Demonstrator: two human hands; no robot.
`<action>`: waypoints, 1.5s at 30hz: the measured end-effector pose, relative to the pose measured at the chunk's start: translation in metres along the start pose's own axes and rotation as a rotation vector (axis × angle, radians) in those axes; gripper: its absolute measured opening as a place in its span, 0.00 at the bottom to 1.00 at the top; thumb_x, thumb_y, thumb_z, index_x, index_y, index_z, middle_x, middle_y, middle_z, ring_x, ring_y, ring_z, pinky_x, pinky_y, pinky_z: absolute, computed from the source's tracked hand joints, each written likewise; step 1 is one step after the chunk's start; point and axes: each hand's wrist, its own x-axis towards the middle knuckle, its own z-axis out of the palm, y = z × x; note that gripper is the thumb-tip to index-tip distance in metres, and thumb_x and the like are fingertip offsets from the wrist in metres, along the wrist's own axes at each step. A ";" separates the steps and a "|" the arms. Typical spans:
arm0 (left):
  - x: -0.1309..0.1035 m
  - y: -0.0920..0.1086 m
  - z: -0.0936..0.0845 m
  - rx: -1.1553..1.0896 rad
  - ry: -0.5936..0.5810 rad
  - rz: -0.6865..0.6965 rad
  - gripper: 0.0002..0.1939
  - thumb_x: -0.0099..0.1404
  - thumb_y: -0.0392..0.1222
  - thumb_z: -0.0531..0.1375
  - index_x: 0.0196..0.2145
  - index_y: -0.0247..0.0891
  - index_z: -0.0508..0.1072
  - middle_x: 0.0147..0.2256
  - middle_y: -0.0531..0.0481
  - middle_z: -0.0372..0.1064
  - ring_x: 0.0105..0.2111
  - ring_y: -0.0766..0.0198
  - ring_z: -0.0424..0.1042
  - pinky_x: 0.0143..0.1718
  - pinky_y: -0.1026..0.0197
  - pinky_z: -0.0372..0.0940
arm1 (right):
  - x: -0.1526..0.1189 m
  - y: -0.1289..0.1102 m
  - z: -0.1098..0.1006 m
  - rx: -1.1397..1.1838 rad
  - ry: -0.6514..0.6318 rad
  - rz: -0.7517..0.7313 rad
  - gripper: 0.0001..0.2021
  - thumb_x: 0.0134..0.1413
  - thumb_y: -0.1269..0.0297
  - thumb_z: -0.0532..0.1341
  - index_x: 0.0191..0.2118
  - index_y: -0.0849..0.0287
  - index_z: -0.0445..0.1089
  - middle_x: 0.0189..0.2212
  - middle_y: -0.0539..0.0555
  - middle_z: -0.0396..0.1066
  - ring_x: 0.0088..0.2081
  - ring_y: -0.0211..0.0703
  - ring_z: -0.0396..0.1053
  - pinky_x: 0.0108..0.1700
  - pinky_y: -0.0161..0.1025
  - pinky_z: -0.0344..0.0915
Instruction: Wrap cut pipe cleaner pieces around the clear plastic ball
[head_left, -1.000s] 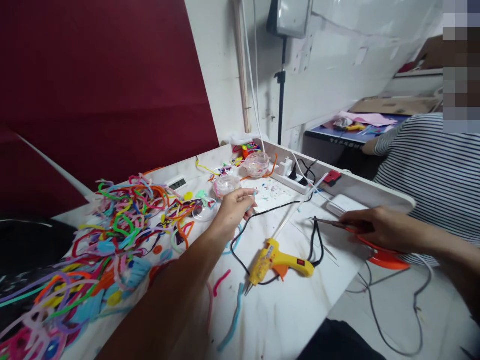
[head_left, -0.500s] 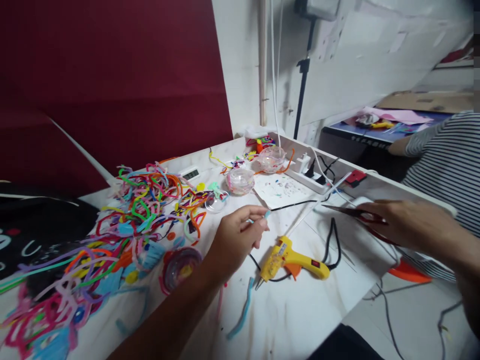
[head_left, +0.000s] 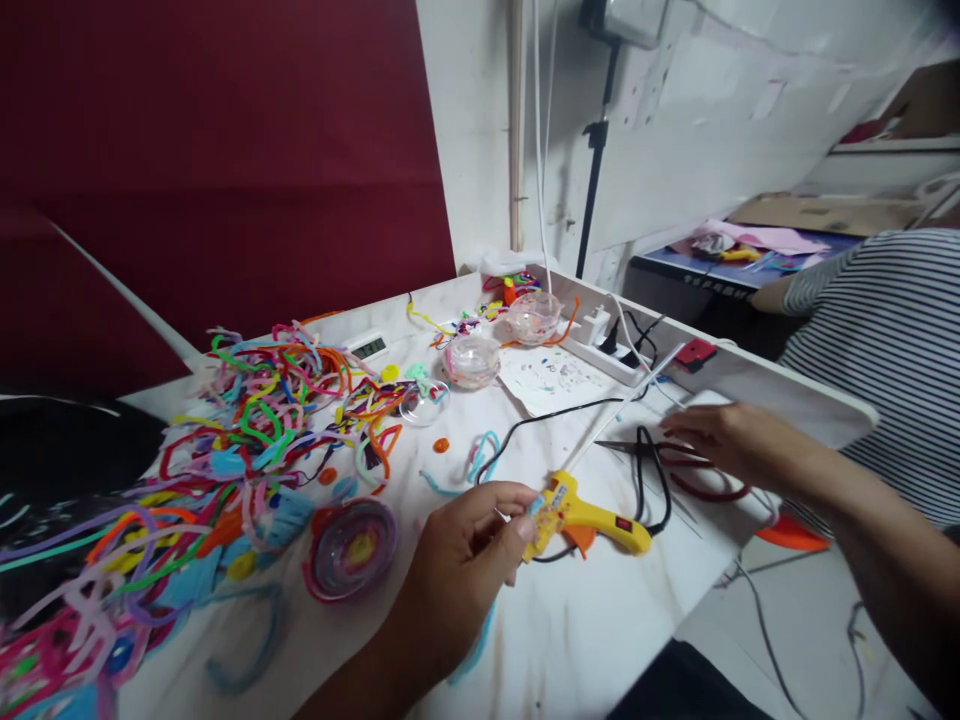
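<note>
My left hand point(head_left: 480, 555) is closed in a pinch on a short piece of light blue pipe cleaner point(head_left: 536, 504), just left of the yellow glue gun point(head_left: 592, 520). The glue gun lies on its side on the table. My right hand point(head_left: 724, 435), its fingers stretched out, is over the scissors with dark red handles point(head_left: 720, 492). The scissors lie by the black cord, blades pointing left. Another blue pipe cleaner point(head_left: 474, 648) is partly hidden behind my left hand. A curled blue pipe cleaner point(head_left: 484, 455) lies beyond that hand.
A tangled heap of coloured pipe cleaners point(head_left: 262, 420) covers the table's left side. Nearby sits a purple-rimmed bowl point(head_left: 351, 550). Clear bowls point(head_left: 472, 362) and a power strip point(head_left: 600, 358) stand further back. A person in a striped top point(head_left: 885, 350) is at the right.
My right hand has let go of the scissors, which now lie on the table. My left hand has moved nearer with the blue piece, uncovering the curled pipe cleaner behind it. The view has shifted slightly.
</note>
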 end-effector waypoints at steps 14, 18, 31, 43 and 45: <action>0.012 0.008 -0.011 -0.184 0.138 -0.036 0.20 0.46 0.42 0.75 0.40 0.42 0.85 0.34 0.47 0.82 0.32 0.57 0.78 0.27 0.62 0.67 | 0.075 -0.003 0.025 0.094 -0.043 0.103 0.14 0.50 0.68 0.77 0.20 0.53 0.75 0.19 0.48 0.74 0.25 0.43 0.70 0.31 0.37 0.59; 0.011 0.016 -0.013 -0.240 0.122 -0.032 0.20 0.46 0.40 0.76 0.39 0.38 0.84 0.34 0.47 0.83 0.31 0.59 0.79 0.30 0.60 0.71 | 0.080 0.001 0.031 0.164 -0.067 0.149 0.08 0.46 0.69 0.75 0.22 0.54 0.79 0.19 0.47 0.77 0.25 0.43 0.73 0.30 0.36 0.62; 0.010 0.011 -0.017 -0.417 0.087 -0.067 0.28 0.42 0.46 0.85 0.38 0.36 0.82 0.35 0.43 0.87 0.34 0.52 0.87 0.40 0.53 0.80 | 0.085 -0.011 -0.041 0.172 -0.085 0.136 0.11 0.50 0.75 0.72 0.22 0.55 0.78 0.17 0.48 0.73 0.22 0.39 0.68 0.27 0.36 0.61; 0.009 0.016 -0.020 -0.290 0.058 0.006 0.27 0.52 0.45 0.77 0.47 0.39 0.75 0.32 0.47 0.85 0.28 0.57 0.83 0.32 0.58 0.75 | 0.086 -0.154 -0.043 0.373 -0.039 -0.304 0.09 0.64 0.65 0.64 0.44 0.54 0.83 0.37 0.54 0.85 0.40 0.46 0.81 0.45 0.39 0.75; 0.008 0.019 -0.023 -0.259 0.060 0.030 0.27 0.53 0.44 0.75 0.48 0.40 0.71 0.31 0.49 0.84 0.26 0.59 0.81 0.29 0.60 0.73 | 0.065 -0.183 -0.039 0.516 -0.161 -0.557 0.12 0.65 0.56 0.67 0.48 0.52 0.85 0.45 0.55 0.87 0.45 0.47 0.83 0.49 0.40 0.77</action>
